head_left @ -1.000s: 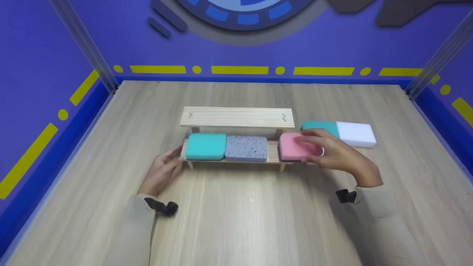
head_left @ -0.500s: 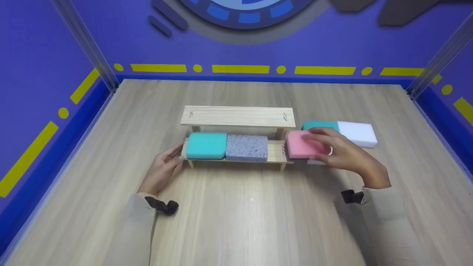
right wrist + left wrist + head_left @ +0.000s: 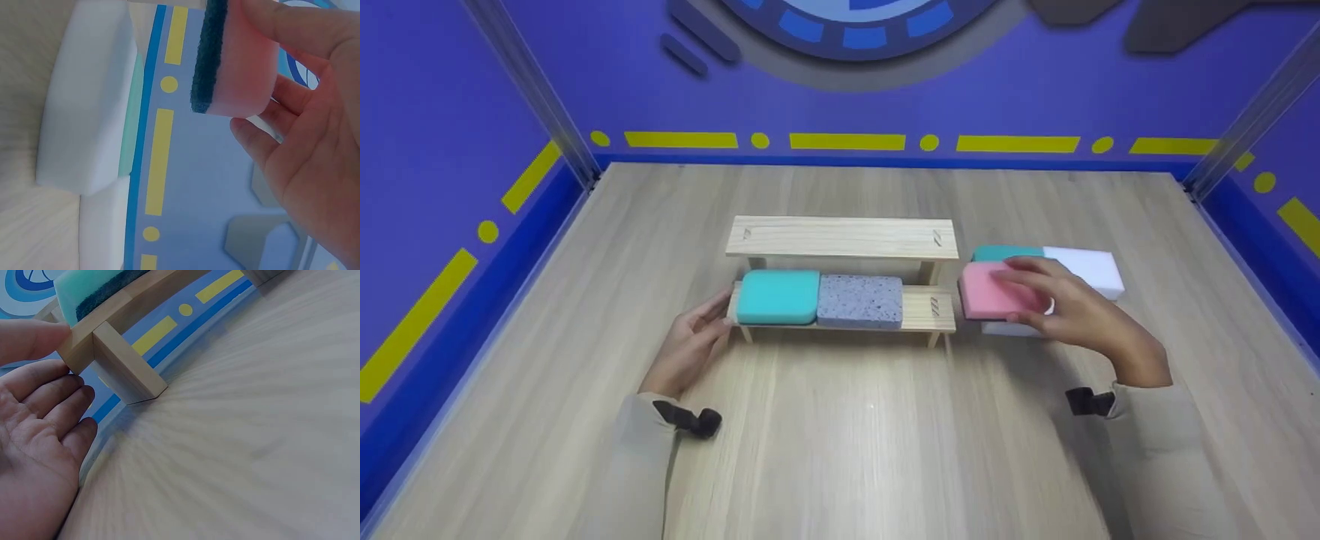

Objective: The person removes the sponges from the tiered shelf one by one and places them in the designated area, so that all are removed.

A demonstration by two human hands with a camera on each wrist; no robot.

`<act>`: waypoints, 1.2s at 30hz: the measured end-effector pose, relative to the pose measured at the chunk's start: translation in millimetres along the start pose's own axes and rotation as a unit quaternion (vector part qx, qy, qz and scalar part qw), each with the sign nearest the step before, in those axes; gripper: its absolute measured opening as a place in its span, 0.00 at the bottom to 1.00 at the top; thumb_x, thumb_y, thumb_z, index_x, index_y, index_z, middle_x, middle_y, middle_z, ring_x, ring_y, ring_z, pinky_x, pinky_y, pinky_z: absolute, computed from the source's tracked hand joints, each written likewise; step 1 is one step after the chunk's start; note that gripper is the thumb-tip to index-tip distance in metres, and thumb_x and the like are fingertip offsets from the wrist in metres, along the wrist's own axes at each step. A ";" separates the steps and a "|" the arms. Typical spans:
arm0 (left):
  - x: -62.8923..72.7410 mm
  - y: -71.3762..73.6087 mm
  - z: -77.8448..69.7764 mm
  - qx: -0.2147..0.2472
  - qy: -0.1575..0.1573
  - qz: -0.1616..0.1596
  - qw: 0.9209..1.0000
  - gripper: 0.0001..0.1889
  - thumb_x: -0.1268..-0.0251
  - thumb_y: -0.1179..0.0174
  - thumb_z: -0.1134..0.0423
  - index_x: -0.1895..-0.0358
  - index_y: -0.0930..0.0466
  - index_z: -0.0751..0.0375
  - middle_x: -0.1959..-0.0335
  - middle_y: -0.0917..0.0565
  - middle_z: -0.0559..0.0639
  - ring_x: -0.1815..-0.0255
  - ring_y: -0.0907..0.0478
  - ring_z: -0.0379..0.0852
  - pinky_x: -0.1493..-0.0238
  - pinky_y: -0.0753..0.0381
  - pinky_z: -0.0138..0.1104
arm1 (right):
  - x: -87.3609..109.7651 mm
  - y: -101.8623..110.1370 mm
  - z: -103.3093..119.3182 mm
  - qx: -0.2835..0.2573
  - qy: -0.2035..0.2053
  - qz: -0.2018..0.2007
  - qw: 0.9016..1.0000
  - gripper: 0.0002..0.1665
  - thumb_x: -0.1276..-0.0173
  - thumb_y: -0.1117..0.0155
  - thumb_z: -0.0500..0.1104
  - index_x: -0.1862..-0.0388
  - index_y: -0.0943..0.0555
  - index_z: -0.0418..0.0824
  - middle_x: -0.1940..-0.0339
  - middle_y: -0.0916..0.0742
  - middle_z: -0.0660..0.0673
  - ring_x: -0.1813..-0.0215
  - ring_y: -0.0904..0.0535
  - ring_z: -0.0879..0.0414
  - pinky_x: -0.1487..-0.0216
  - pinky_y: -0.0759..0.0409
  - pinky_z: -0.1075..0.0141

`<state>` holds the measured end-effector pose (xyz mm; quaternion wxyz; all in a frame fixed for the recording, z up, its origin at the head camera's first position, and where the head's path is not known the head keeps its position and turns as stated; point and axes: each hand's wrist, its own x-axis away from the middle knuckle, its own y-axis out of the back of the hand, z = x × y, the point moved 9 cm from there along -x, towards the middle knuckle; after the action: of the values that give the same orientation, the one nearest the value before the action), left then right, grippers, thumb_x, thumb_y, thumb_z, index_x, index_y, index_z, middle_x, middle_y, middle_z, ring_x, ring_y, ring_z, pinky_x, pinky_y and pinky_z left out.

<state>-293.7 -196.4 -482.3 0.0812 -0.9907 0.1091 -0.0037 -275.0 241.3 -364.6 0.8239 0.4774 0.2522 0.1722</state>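
Observation:
My right hand [image 3: 1084, 311] holds a pink sponge [image 3: 990, 291] between thumb and fingers, just right of the two-step wooden rack [image 3: 928, 309]. In the right wrist view, the sponge's dark green scouring layer [image 3: 209, 59] faces down, apart from the white sponge [image 3: 87, 95] on the table. My left hand [image 3: 686, 341] pinches the left end of the rack's lower step, thumb and fingertips at its corner in the left wrist view. That step carries a teal sponge [image 3: 778, 297] and a grey speckled sponge [image 3: 860, 301] side by side, with bare wood on its right.
The rack's upper step [image 3: 844, 238] stands behind, bearing nothing. Right of the rack, a teal sponge [image 3: 1009, 253] and a white sponge [image 3: 1084, 271] lie side by side, partly covered by my right hand. Blue walls [image 3: 840, 112] edge the table at the back and sides.
My right hand has carried the pink sponge rightward from over the rack's lower step to over the sponges beside it, uncovering the step's right end. My left hand stays in place.

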 end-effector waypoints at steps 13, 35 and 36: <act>0.3 1.2 -0.3 -0.019 0.001 -0.006 1.000 0.31 0.31 0.48 0.71 0.27 0.46 0.69 0.24 0.44 0.59 0.22 0.50 0.50 0.32 0.35 0.23 | 11.8 8.7 -9.7 0.008 -0.015 -0.010 1.000 0.33 0.42 0.31 0.32 0.36 0.26 0.35 0.36 0.27 0.29 0.34 0.35 0.32 0.41 0.31 0.35; 0.0 2.1 0.7 -0.038 -0.001 -0.005 0.999 0.31 0.30 0.48 0.69 0.27 0.45 0.68 0.24 0.43 0.58 0.23 0.47 0.48 0.31 0.36 0.25 | 32.6 20.1 -26.8 0.033 -0.030 -0.034 0.998 0.33 0.41 0.30 0.35 0.36 0.26 0.39 0.34 0.27 0.32 0.35 0.32 0.34 0.40 0.24 0.45; -0.1 2.0 0.4 -0.041 -0.001 -0.005 0.999 0.31 0.30 0.48 0.69 0.27 0.45 0.68 0.24 0.43 0.58 0.23 0.46 0.48 0.32 0.36 0.24 | 33.5 20.4 -27.6 0.033 -0.030 -0.035 0.998 0.33 0.41 0.30 0.35 0.35 0.26 0.39 0.34 0.27 0.32 0.35 0.33 0.34 0.36 0.24 0.53</act>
<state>-294.2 -198.3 -483.1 0.0402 -0.9938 0.1039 0.0015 -264.6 288.1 -366.8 0.8205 0.5004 0.2493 0.1198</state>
